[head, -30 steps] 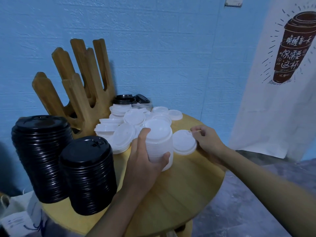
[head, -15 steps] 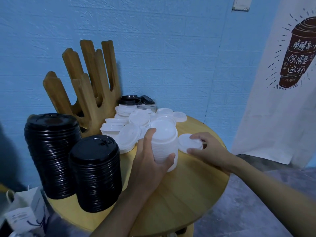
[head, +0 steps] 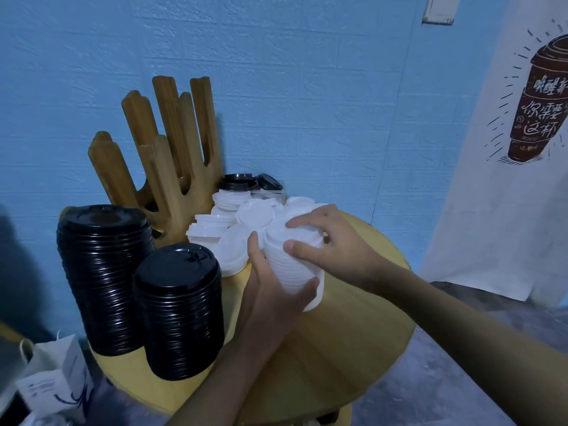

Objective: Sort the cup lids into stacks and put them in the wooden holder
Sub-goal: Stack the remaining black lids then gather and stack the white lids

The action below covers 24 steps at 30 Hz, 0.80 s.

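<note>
**Lid Set on the White Stack, Both Hands On It**

Head view. At mid-bench, a white lid stack [head: 293, 269], long axis near upright, upper end leaning a little to the left, lid tops facing up. Gripped low on its side by the left hand [head: 273, 290], thumb up the left flank, fingers curled round the near side of the base. Lower end down at the round wooden bench [head: 353, 333]; contact there hard to make out. Across the upper end, a top white lid [head: 284, 233], lying flat in line with the rest. Clamped there by the right hand [head: 335, 250], fingers curled over the crown, thumb against the near rim.

Just behind the stack, a heap of loose white lids [head: 233, 216], some flat, some tipped on edge. Further back, against the blue wall, a few black lids [head: 238, 181]. At left rear, the wooden holder [head: 172, 167], prongs pointing up and slanting back. At near left, a tall black lid stack [head: 104, 278] and a shorter black lid stack [head: 179, 312], side by side, both upright on the bench. Below the bench edge, lower left, a white paper bag [head: 58, 385].

Half a second earlier: same lid pinched by the right hand low beside the stack's right shoulder. Now raised and seated on top, with the right hand over the stack instead of beside it. Left-hand grip unchanged.
</note>
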Tool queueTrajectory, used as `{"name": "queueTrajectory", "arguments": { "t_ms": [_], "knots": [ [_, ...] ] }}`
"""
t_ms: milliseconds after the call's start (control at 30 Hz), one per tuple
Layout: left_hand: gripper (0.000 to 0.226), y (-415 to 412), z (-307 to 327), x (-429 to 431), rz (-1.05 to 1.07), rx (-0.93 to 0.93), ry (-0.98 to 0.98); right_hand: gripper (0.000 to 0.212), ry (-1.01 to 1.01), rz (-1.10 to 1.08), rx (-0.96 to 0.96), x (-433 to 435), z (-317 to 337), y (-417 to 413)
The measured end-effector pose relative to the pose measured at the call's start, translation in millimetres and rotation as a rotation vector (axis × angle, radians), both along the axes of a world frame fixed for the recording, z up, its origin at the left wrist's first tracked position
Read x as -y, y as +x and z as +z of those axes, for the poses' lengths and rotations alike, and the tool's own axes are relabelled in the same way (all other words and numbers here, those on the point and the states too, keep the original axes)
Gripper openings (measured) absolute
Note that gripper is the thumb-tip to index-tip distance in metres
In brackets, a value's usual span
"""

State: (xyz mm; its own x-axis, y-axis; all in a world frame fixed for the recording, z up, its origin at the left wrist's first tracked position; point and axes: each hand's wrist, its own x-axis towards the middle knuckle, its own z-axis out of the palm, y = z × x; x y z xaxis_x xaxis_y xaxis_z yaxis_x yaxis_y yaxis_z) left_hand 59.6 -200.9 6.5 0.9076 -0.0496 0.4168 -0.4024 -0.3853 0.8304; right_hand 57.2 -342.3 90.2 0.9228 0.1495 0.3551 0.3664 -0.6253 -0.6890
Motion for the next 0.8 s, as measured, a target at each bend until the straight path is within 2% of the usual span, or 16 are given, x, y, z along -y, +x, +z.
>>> {"name": "queueTrajectory", "arguments": {
  "t_ms": [67,133,233,300,400,500,567,667,800],
  "knots": [
    [0.122,1.9,-1.7,0.8,-0.001,-0.015,-0.014,0.038,-0.031,-0.031,-0.014,-2.4,-4.0,0.3],
    [0.109,4.6,-4.6,1.9,0.018,-0.006,-0.002,0.040,-0.035,-0.034,-0.039,-2.9,-8.4,-2.1],
    [0.090,7.9,-6.4,2.6,-0.020,-0.024,0.025,0.060,-0.075,-0.035,-0.053,-3.2,-19.8,-6.3],
    [0.092,7.8,-6.8,1.3,-0.084,-0.022,0.085,0.066,-0.068,-0.088,0.008,-0.2,-28.7,-4.9],
    [0.092,3.9,-6.4,1.5,-0.153,-0.039,0.276,0.066,-0.053,-0.177,0.099,16.2,-37.4,5.1],
    [0.074,-0.5,-4.5,5.7,-0.120,0.027,0.621,0.070,-0.043,-0.309,0.134,44.2,-41.8,22.1],
    [0.062,-0.8,-4.0,8.4,-0.122,0.051,0.756,0.074,-0.013,-0.392,0.159,63.1,-44.5,36.8],
    [0.058,0.6,-5.0,10.0,-0.149,0.028,0.841,0.072,-0.008,-0.489,0.165,84.5,-46.0,60.6],
    [0.059,2.3,-6.6,9.4,-0.133,0.045,0.858,0.071,-0.039,-0.571,0.140,103.3,-45.6,90.3]
  ]
}}
